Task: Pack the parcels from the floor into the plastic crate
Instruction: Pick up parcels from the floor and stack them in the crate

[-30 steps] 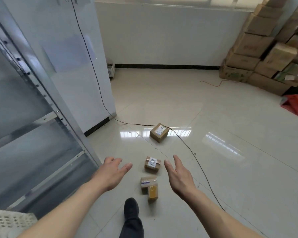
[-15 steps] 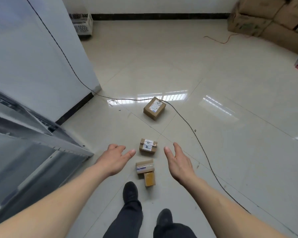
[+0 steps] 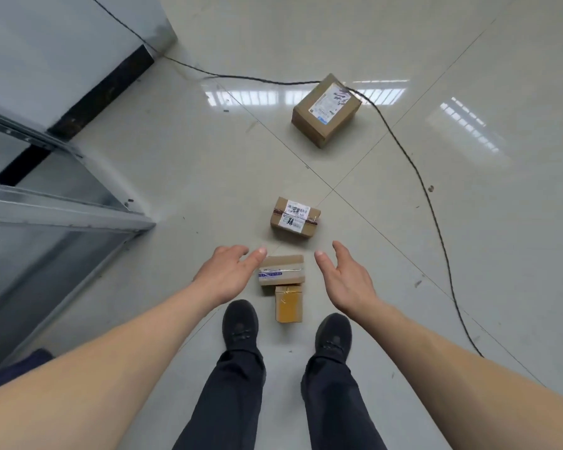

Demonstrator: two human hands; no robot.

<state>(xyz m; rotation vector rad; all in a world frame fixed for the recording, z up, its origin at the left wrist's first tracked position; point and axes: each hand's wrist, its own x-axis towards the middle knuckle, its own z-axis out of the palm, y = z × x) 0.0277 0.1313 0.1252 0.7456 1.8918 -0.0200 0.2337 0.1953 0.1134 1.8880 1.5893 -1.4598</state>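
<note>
Several cardboard parcels lie on the tiled floor. A small yellow-taped parcel (image 3: 288, 303) sits between my shoes, touching a taped brown parcel (image 3: 281, 270) just beyond it. Further out is a labelled parcel (image 3: 295, 217), and the largest box (image 3: 326, 110) lies farthest away. My left hand (image 3: 225, 275) hovers open left of the taped brown parcel, fingertips near its top left corner. My right hand (image 3: 344, 279) hovers open to its right, holding nothing. The plastic crate is out of view.
A black cable (image 3: 416, 170) runs from the wall on the left, over the largest box and down the right side of the floor. A grey metal rack frame (image 3: 62, 209) and a white panel (image 3: 56, 50) stand at left. My two black shoes (image 3: 239, 326) stand below the parcels.
The view has tilted down and come closer to the parcels. Both hands stayed open and have lowered toward the taped brown parcel. My second shoe has come into view.
</note>
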